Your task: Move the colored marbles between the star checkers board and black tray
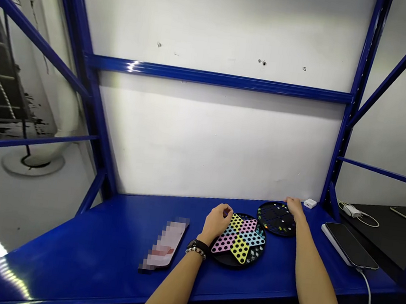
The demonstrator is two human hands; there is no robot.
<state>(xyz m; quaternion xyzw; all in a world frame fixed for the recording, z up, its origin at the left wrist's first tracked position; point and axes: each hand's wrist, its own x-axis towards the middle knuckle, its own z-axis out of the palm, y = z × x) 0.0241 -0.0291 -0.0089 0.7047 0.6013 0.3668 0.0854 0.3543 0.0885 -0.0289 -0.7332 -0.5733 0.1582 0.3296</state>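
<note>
A round Chinese checkers board (241,239) with a star of yellow, pink and blue holed panels lies on the blue shelf (102,248). My left hand (217,220), with bead bracelets at the wrist, rests curled on the board's left rim, its fingers closed; whether they hold anything is hidden. Behind and to the right lies a round black tray (275,219) with a few small coloured marbles in it. My right hand (295,206) lies on that tray's far right edge, fingers bent over the rim.
A phone (164,244) lies on the shelf to the left of the board. At the right edge sit another phone (351,244) on a white pack with a cable, and a small white charger (309,203). Blue rack posts and a white wall stand behind.
</note>
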